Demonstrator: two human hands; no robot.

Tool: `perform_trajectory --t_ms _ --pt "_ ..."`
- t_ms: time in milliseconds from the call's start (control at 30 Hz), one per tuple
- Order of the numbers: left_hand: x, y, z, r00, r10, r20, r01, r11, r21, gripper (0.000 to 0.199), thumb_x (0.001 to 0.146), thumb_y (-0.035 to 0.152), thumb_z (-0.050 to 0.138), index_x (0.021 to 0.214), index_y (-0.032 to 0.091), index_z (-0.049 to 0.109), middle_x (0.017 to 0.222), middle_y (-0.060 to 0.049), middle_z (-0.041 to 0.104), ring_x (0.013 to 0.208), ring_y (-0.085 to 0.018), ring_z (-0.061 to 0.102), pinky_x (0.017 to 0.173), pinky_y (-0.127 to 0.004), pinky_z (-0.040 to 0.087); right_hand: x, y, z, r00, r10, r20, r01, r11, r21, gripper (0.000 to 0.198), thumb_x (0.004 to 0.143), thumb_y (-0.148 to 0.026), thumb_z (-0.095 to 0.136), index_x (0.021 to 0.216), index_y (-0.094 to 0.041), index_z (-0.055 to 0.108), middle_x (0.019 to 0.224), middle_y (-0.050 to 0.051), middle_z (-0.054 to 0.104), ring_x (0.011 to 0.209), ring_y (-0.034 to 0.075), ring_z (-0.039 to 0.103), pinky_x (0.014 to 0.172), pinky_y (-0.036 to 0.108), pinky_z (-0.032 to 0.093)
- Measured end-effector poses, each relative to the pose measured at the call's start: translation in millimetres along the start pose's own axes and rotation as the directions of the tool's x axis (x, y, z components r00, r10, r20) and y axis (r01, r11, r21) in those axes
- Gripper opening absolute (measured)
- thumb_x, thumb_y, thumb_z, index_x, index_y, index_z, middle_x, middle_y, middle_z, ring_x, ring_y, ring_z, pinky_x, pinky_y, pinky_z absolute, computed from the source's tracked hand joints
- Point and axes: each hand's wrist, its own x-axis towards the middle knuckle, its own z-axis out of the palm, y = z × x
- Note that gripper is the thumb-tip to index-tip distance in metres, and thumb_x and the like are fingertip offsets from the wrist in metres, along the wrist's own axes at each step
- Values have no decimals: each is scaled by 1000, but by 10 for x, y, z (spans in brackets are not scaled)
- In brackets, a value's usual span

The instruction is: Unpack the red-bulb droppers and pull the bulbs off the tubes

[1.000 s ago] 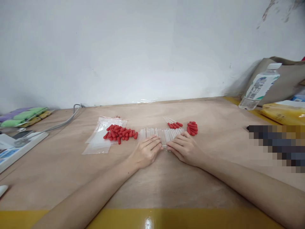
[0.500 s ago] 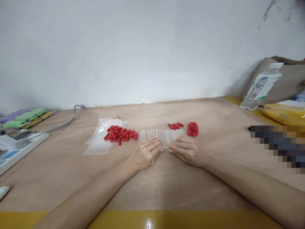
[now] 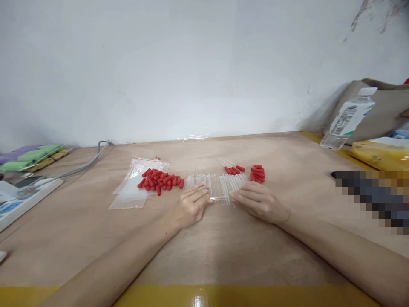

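A row of clear glass dropper tubes (image 3: 220, 185) lies side by side on the table between my hands. My left hand (image 3: 192, 205) is closed over the near part of the row's left side, its fingers together on the tubes. At the right side, my right hand (image 3: 260, 202) curls its fingers over the near ends of other tubes. Both palms and much of the thumbs are hidden. Behind the row lie several droppers with red rubber bulbs (image 3: 234, 170) on thin tubes. Loose red bulbs (image 3: 159, 181) are heaped to the left, and a smaller group of red bulbs (image 3: 257, 173) lies beyond my right hand.
Clear plastic zip bags (image 3: 128, 194) lie under and beside the left heap. A power strip (image 3: 30, 200) with a grey cable is at far left. A water bottle (image 3: 349, 119) leans at the right, near a yellow package (image 3: 380, 153) and a pixelated dark object (image 3: 370, 198).
My hands have moved apart, the right one outward to the right and the left one slightly left. More near ends of the tubes now show between them.
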Motion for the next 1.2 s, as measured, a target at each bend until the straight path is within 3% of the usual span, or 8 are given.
perform_trajectory --t_ms 167,333,400,500,767,833,1067,1200 --pt "-104 -116 -95 981 -174 -85 180 981 74 14 83 15 50 93 17 59 89 -5 64 84 -15 62 77 -29 53 -135 316 -151 926 358 -116 -373 914 -158 18 81 -24 55 98 -22 61 74 3 68 67 16 59 68 33 44" --pt "11 -97 -43 958 -283 -52 287 947 146 18 86 17 44 97 17 58 77 -3 51 63 -10 51 53 -19 45 -235 612 -197 578 789 -208 -811 584 -36 25 81 -39 52 94 -19 59 83 6 65 60 14 54 59 28 43" --pt "67 -102 -16 960 -280 -28 281 946 160 25 86 13 39 104 16 56 77 -3 48 66 -11 50 55 -20 45 -293 709 -188 508 839 -197 -854 520 16 25 80 -40 50 91 -19 60 76 4 63 57 13 51 55 26 42" --pt "120 -126 13 968 -251 -3 249 958 141 31 85 8 36 109 15 52 81 -5 50 72 -13 52 60 -22 47 -380 813 -152 466 867 -179 -875 481 52 29 79 -39 50 93 -18 63 65 2 58 52 12 47 52 26 41" --pt "247 -55 115 992 -100 78 85 981 175 29 84 6 36 109 14 50 82 -6 58 76 -17 56 68 -28 49 -414 799 -83 420 902 -99 -873 431 227 32 73 -37 55 94 -14 62 79 6 60 61 13 53 57 27 44" --pt "254 -16 148 991 -95 92 78 982 172 29 84 7 36 109 13 49 80 -6 58 76 -17 56 68 -29 49 -405 771 -101 442 893 -78 -856 447 259 31 70 -38 59 92 -16 58 74 4 60 57 12 49 55 27 43" --pt "179 56 183 972 -185 145 190 982 -18 25 83 21 48 106 12 53 85 -7 62 77 -17 58 69 -28 49 -346 648 -184 730 683 -11 -683 730 31 12 70 -32 61 72 -22 55 72 2 60 67 16 50 62 29 41" --pt "174 72 165 966 -211 150 227 969 -98 31 81 32 54 105 12 55 91 -9 62 83 -18 57 74 -31 49 -333 627 -188 821 568 61 -565 823 -62 8 72 -28 60 68 -22 57 68 0 62 67 17 52 68 33 39"
